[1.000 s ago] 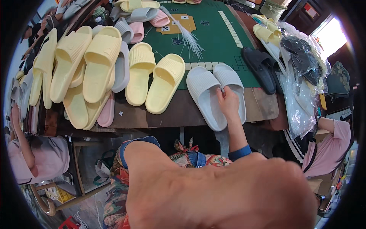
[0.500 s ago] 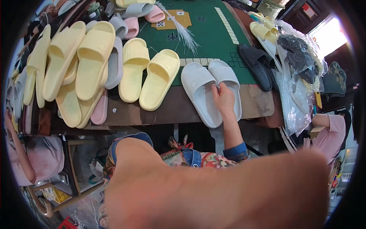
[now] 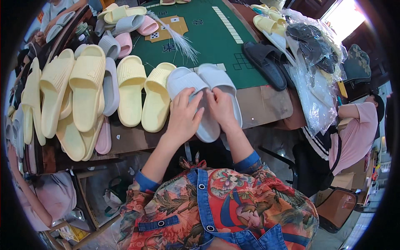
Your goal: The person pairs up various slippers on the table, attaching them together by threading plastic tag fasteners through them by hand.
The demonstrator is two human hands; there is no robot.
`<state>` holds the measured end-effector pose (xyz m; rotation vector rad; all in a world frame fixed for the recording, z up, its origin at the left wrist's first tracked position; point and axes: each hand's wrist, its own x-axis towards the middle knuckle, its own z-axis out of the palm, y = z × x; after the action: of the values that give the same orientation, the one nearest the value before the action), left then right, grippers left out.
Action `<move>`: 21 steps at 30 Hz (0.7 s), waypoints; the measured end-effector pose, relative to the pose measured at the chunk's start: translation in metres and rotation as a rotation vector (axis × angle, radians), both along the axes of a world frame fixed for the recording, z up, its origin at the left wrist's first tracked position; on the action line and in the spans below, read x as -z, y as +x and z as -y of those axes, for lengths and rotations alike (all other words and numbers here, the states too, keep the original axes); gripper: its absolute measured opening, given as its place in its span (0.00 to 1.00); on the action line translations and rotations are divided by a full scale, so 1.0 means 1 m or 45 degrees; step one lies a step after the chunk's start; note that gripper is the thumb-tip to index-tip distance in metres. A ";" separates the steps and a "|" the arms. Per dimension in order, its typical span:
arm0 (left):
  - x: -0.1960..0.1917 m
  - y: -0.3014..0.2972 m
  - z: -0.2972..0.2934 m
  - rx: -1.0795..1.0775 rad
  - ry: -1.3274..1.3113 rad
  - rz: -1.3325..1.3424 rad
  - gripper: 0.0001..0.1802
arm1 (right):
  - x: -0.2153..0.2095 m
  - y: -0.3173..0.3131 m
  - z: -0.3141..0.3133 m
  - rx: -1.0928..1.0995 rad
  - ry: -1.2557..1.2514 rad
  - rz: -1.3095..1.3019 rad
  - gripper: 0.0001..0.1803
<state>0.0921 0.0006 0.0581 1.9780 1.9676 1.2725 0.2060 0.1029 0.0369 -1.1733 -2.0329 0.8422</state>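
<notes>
A pair of light grey slippers (image 3: 201, 127) lies side by side at the table's near edge, soles down and toes away from me. My left hand (image 3: 183, 111) rests over the left slipper, fingers spread and fingertips at its strap. My right hand (image 3: 221, 107) is closed in a pinch on the right slipper's strap, at its inner edge; the fingertips are partly hidden. Just left of them stands a pair of pale yellow slippers (image 3: 154, 111), one of which nearly touches the left grey slipper. A bundle of thin white plastic strands (image 3: 180, 41) lies beyond.
Stacked yellow slippers (image 3: 85, 104) fill the table's left side, with grey and pink slippers (image 3: 147, 26) behind. Dark slippers (image 3: 264, 62) and clear plastic bags (image 3: 312, 89) lie at the right. Another person in a pink top (image 3: 356, 133) sits at the right, near a chair (image 3: 339, 208).
My left arm, earlier raised and blurred across the lower view, has come down, its hand now on the left grey slipper. My right hand keeps its pinch. The view has shifted a little.
</notes>
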 end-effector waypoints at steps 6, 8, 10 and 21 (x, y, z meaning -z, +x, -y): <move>0.008 0.009 0.000 -0.179 0.153 -0.289 0.19 | -0.009 0.035 0.003 -0.088 0.112 -0.092 0.14; 0.013 0.020 0.003 -0.076 0.159 -0.178 0.19 | -0.018 0.050 -0.015 0.051 0.129 -0.116 0.14; 0.025 0.030 0.000 0.071 -0.067 0.270 0.21 | -0.016 0.048 -0.042 0.141 0.200 -0.090 0.14; 0.020 0.032 -0.052 -0.239 -0.302 0.110 0.22 | -0.017 0.056 -0.034 0.172 0.577 -0.020 0.17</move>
<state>0.1238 0.0523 0.0384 1.6370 2.1872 1.0777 0.2623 0.1369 0.0535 -1.0235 -1.9670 0.2984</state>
